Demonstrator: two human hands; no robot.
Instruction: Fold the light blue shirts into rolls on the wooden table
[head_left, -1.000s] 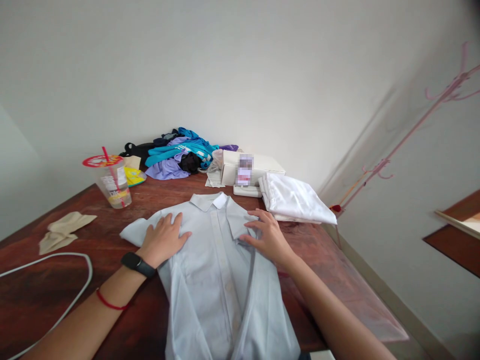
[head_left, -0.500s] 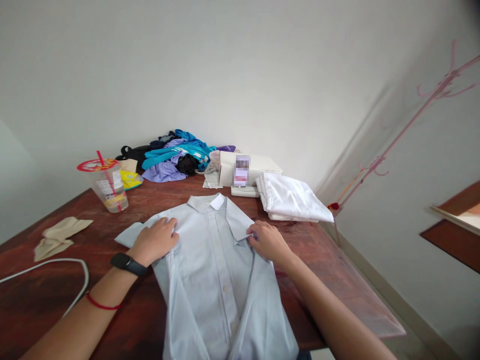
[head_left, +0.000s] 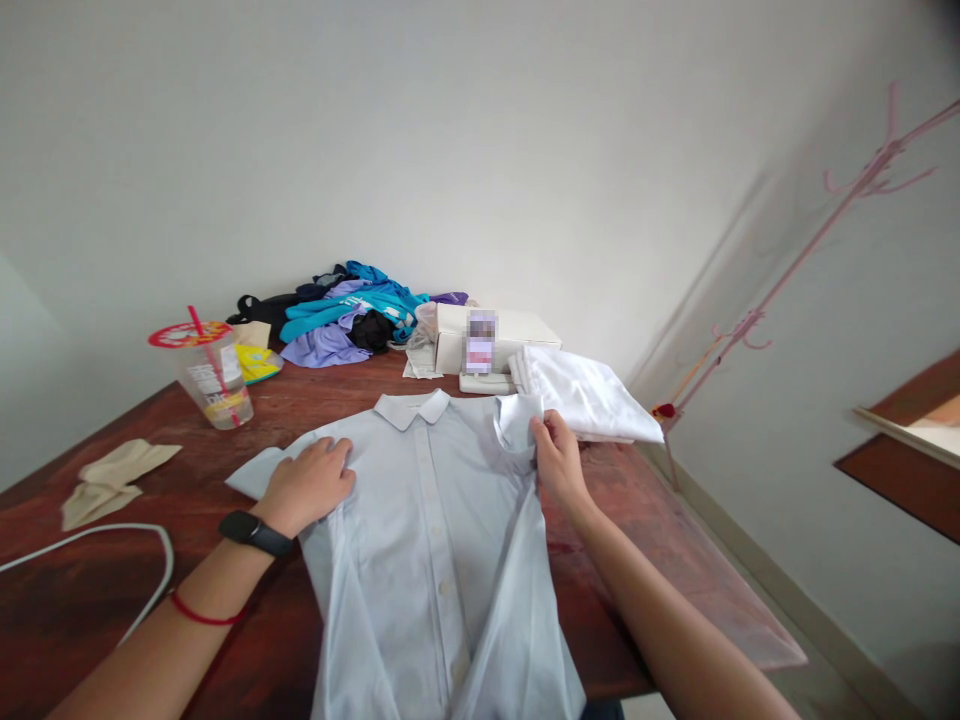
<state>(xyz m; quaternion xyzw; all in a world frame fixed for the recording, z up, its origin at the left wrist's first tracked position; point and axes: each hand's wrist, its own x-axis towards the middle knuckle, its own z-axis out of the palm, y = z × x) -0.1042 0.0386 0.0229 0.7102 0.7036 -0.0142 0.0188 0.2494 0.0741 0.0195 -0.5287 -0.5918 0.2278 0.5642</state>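
A pale grey button-up shirt [head_left: 397, 510] lies front up, collar at the far end, its lower part running off the near edge of the view. My left hand [head_left: 315, 485], wearing a black wristband, rests on the shirt beside the left-hand sleeve; its bent fingers grip the cloth there. My right hand [head_left: 555, 455] pinches the edge of the right-hand short sleeve [head_left: 517, 420] between thumb and fingers. That sleeve is raised and its opening shows, just in front of a folded white cloth [head_left: 592, 395].
Behind stand a clothes pile [head_left: 352, 310], a white box [head_left: 517, 330] and a small upright item [head_left: 480, 342] with a blurred picture. To the left are a plastic cup [head_left: 217, 385], a tan cloth [head_left: 112, 480] and a white cable [head_left: 166, 560]. A pink coat rack [head_left: 810, 250] leans right.
My right hand has moved outward and up, lifting the right-hand sleeve away from the shirt's body, where it lay folded over the front. The left hand stays in place on the shirt.
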